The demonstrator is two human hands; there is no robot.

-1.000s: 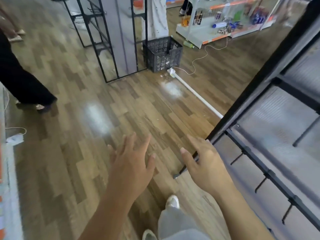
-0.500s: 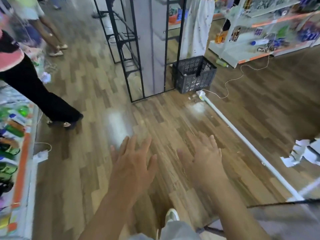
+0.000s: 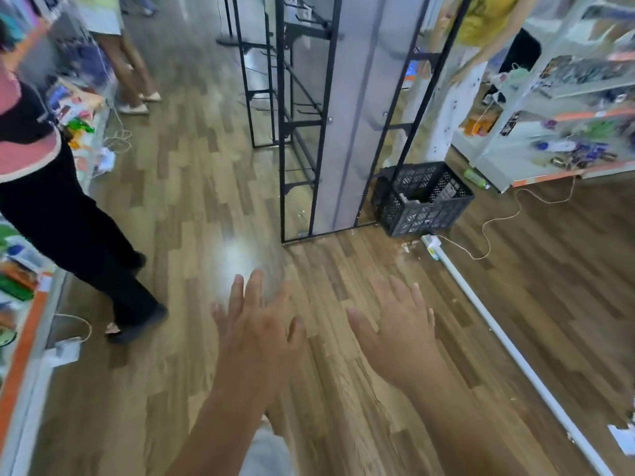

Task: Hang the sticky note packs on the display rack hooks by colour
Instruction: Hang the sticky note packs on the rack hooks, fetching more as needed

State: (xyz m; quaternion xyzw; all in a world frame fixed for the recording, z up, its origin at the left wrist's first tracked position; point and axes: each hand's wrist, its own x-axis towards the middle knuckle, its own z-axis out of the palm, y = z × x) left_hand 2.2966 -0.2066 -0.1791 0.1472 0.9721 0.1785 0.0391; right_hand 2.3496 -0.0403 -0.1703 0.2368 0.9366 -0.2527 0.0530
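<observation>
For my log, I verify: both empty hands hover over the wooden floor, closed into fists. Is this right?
Not fists. The head view shows the left hand and the right hand empty over the wooden floor, with fingers spread straight.

No text, label, brand or number can be read anywhere. The coloured packets on the left shelf (image 3: 24, 324) and the goods on the right shelf (image 3: 563, 94) surely carry print, but blur smears it past reading. The white slip of paper on the floor (image 3: 623, 438) at the lower right shows no legible marks either.
</observation>
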